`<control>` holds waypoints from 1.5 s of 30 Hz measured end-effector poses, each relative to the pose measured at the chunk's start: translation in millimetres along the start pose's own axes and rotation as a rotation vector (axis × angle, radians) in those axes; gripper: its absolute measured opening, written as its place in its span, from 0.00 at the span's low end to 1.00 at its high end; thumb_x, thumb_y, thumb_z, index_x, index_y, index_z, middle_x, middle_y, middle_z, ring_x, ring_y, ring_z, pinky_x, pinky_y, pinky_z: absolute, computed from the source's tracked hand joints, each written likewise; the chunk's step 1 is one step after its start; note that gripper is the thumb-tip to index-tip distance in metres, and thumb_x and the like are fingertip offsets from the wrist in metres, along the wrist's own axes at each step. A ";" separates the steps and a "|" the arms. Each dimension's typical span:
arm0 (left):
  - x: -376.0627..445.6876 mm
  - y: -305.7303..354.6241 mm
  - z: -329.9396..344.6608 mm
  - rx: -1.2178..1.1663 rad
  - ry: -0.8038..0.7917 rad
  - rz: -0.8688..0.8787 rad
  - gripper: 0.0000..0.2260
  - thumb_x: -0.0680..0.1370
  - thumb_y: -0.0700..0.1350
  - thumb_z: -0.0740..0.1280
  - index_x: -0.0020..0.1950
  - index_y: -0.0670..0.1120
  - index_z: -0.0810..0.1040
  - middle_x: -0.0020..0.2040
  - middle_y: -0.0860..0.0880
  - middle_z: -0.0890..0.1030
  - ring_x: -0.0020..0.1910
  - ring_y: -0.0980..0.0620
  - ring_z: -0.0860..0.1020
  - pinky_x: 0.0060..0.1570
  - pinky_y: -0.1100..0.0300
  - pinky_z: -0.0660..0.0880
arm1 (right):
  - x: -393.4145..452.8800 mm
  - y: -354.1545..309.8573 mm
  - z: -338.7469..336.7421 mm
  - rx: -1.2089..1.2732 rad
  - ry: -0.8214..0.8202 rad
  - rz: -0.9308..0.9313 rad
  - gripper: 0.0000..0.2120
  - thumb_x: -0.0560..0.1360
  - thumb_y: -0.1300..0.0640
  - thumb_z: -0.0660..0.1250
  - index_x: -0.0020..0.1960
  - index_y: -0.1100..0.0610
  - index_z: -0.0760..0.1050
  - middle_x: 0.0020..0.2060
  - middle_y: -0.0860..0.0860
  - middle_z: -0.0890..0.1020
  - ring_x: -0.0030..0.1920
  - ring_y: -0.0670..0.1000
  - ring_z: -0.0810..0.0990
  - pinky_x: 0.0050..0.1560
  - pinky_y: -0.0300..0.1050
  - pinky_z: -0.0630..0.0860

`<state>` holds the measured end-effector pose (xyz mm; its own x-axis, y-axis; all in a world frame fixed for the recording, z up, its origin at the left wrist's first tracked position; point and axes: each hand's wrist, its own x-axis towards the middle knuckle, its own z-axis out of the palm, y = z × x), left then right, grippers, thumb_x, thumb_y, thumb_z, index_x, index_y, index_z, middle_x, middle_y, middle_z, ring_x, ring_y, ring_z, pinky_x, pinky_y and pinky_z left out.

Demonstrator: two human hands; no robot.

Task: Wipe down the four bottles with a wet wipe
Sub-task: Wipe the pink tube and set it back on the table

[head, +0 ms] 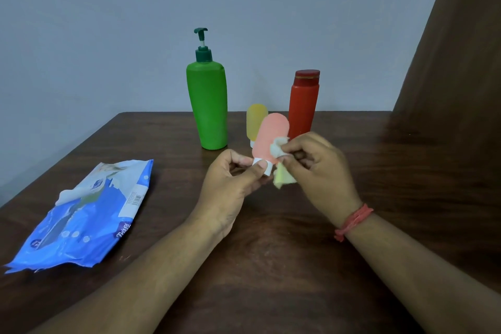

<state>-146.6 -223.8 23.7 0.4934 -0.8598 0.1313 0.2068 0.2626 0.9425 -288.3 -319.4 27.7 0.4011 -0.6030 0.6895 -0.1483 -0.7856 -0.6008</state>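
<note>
My left hand (233, 179) grips a small pink bottle (268, 134) by its white cap, holding it upside down above the table. My right hand (317, 168) pinches a crumpled white wet wipe (279, 150) against the pink bottle's right side; a loose tail of the wipe hangs below. Behind stand a tall green pump bottle (208, 106), a small yellow bottle (254, 123) partly hidden by the pink one, and a red bottle (302, 106) with a dark red cap.
A blue wet-wipe pack (89, 214) lies flat at the left of the dark wooden table (271, 266), with a wipe poking out of its opening. A brown curtain (455, 62) hangs at the right. A grey wall is behind.
</note>
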 end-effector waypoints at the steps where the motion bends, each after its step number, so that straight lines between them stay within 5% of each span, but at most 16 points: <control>1: 0.9 0.1 -2.0 -0.006 0.008 0.005 0.08 0.75 0.35 0.72 0.44 0.42 0.73 0.45 0.43 0.86 0.49 0.44 0.86 0.55 0.46 0.81 | -1.3 -0.6 1.0 -0.020 -0.060 -0.032 0.06 0.74 0.64 0.74 0.48 0.56 0.82 0.46 0.47 0.80 0.46 0.45 0.81 0.46 0.40 0.80; 8: -0.7 -2.1 -0.4 0.107 -0.009 0.053 0.15 0.63 0.48 0.78 0.42 0.46 0.76 0.46 0.44 0.86 0.52 0.42 0.85 0.56 0.42 0.81 | 2.8 -1.7 -2.1 -0.021 0.103 -0.007 0.06 0.74 0.66 0.73 0.46 0.56 0.81 0.45 0.48 0.80 0.45 0.45 0.80 0.45 0.36 0.78; 13: 2.4 -3.8 -6.1 0.127 0.015 0.062 0.14 0.66 0.46 0.78 0.44 0.45 0.76 0.46 0.43 0.86 0.49 0.43 0.85 0.58 0.39 0.80 | -0.8 -3.5 0.5 -0.200 -0.122 -0.205 0.05 0.74 0.64 0.74 0.48 0.58 0.82 0.45 0.47 0.78 0.46 0.43 0.77 0.46 0.30 0.73; 17: 3.5 -5.9 -5.7 0.295 0.012 0.112 0.12 0.68 0.49 0.81 0.40 0.53 0.78 0.47 0.42 0.84 0.51 0.41 0.83 0.56 0.38 0.80 | 6.2 1.5 -8.0 -0.262 0.069 -0.154 0.04 0.74 0.65 0.73 0.45 0.59 0.80 0.44 0.49 0.78 0.44 0.42 0.75 0.45 0.26 0.68; 24: 0.2 -8.9 -2.6 0.527 -0.103 0.178 0.11 0.73 0.42 0.77 0.43 0.52 0.76 0.47 0.54 0.84 0.49 0.53 0.82 0.47 0.58 0.79 | 13.1 8.5 -28.0 -0.166 0.318 0.022 0.04 0.75 0.66 0.72 0.47 0.59 0.81 0.45 0.49 0.78 0.44 0.37 0.76 0.44 0.26 0.71; 29: 3.2 -5.3 -9.9 0.341 -0.022 0.129 0.10 0.68 0.50 0.79 0.40 0.55 0.78 0.44 0.49 0.84 0.46 0.47 0.82 0.53 0.42 0.80 | 5.1 4.1 -11.8 -0.249 0.058 -0.162 0.05 0.74 0.67 0.73 0.48 0.61 0.81 0.46 0.49 0.78 0.47 0.45 0.77 0.48 0.25 0.69; 32: 4.4 -4.2 -8.5 0.160 0.010 0.067 0.11 0.70 0.44 0.79 0.42 0.48 0.77 0.44 0.48 0.85 0.47 0.48 0.84 0.54 0.43 0.81 | 2.8 0.6 -3.6 -0.260 -0.079 -0.219 0.05 0.75 0.64 0.73 0.49 0.58 0.81 0.47 0.45 0.76 0.48 0.42 0.75 0.48 0.27 0.69; 36: 2.1 -1.2 -1.3 -0.072 -0.036 -0.007 0.07 0.75 0.35 0.72 0.42 0.41 0.74 0.48 0.40 0.82 0.48 0.44 0.85 0.50 0.50 0.83 | 3.9 2.1 -6.0 -0.126 0.101 -0.108 0.05 0.74 0.67 0.72 0.47 0.59 0.81 0.46 0.47 0.78 0.46 0.44 0.78 0.46 0.34 0.75; 41: 4.7 -0.7 -3.3 -0.148 -0.024 -0.039 0.07 0.76 0.32 0.70 0.42 0.40 0.74 0.44 0.40 0.82 0.42 0.48 0.85 0.47 0.52 0.84 | -1.6 -2.3 0.2 -0.115 -0.122 -0.182 0.05 0.74 0.65 0.73 0.48 0.58 0.81 0.45 0.47 0.78 0.46 0.45 0.79 0.44 0.44 0.79; 45: 2.8 0.1 -0.7 -0.125 -0.049 -0.028 0.08 0.72 0.37 0.73 0.41 0.41 0.74 0.46 0.40 0.82 0.46 0.46 0.85 0.47 0.53 0.83 | 3.6 -2.3 -2.2 -0.101 0.088 -0.122 0.04 0.75 0.66 0.72 0.46 0.58 0.81 0.45 0.47 0.78 0.45 0.46 0.79 0.44 0.44 0.79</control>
<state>-144.7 -225.9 23.9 0.4447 -0.8872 0.1229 0.3252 0.2878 0.9008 -288.5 -320.0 32.5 0.3414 -0.5084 0.7905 -0.1951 -0.8611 -0.4695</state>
